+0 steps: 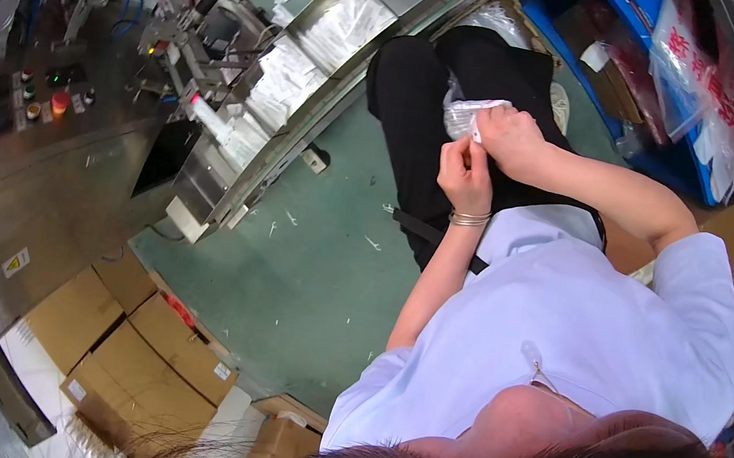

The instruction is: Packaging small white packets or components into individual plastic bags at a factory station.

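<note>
Over my lap, a small clear plastic bag (459, 118) with whitish contents is held between my two hands. My right hand (510, 142) is closed on the bag's gathered top edge. Just below it, my left hand (466, 180), with bracelets at the wrist, has thumb and fingers pinched together at the same edge. Fingers cover part of the bag, and I cannot make out exactly what is inside it.
At the left, a metal machine with a control panel (37, 102) adjoins a long metal trough (217, 183) heaped with white packets (286, 85). A blue bin (702, 169) holding bags stands at the right. Cardboard boxes (143, 376) stand lower left; scraps litter the green floor (312, 268).
</note>
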### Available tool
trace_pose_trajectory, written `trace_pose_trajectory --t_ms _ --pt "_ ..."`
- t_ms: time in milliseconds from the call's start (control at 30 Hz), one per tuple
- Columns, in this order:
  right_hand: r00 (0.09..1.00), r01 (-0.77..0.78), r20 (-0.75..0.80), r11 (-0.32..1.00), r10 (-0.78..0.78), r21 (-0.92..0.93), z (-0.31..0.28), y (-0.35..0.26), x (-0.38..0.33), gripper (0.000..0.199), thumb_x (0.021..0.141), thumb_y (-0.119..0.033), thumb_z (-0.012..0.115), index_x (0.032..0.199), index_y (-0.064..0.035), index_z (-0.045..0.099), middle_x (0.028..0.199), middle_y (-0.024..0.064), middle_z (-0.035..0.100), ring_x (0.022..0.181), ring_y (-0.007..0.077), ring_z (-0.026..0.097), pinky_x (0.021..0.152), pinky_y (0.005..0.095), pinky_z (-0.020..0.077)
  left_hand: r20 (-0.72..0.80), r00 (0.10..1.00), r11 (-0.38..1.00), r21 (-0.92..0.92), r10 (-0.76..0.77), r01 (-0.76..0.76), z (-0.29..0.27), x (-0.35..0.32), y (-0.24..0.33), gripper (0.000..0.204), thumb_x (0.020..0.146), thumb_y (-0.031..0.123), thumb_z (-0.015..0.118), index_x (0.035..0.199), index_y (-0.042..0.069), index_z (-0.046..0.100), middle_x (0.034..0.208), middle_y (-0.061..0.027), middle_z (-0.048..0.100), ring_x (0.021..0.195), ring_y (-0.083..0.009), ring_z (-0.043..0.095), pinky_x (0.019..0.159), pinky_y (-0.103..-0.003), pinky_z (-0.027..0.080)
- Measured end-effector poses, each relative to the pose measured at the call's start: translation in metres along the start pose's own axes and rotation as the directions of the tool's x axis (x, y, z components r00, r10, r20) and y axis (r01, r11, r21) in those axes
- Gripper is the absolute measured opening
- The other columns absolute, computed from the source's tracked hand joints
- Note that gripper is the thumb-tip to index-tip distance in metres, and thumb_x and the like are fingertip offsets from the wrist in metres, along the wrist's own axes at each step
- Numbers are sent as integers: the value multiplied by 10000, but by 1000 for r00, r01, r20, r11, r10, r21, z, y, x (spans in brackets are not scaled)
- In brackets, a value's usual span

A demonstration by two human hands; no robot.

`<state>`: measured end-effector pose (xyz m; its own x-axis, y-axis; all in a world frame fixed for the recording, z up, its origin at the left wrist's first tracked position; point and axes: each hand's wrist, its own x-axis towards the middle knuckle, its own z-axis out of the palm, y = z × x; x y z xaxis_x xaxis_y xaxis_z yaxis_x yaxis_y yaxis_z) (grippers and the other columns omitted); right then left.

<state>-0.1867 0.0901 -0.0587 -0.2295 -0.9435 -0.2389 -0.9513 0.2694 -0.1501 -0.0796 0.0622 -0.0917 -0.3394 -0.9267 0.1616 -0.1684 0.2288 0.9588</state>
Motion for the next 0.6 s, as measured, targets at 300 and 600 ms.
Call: trace_pose_trajectory --t_ms 300,600 --pt "970 211 67 943 -235 259 -21 7 22 183 742 -140 558 912 -76 578 928 132 592 887 313 576 742 406 484 -46 993 974 205 106 -95 -1 12 7 85 803 69 538 749 20 494 680 -178 478 611 -342 518 532 -413 420" --pt "976 205 -21 872 -218 446 -33 29 -23 550 627 78 613 1133 3 409 1170 240 414 973 413 505 809 434 461 -9 1000 987 159 13 -11 15 5 13 87 846 90 505 865 13 471 772 -185 489 667 -375 530 550 -418 432"
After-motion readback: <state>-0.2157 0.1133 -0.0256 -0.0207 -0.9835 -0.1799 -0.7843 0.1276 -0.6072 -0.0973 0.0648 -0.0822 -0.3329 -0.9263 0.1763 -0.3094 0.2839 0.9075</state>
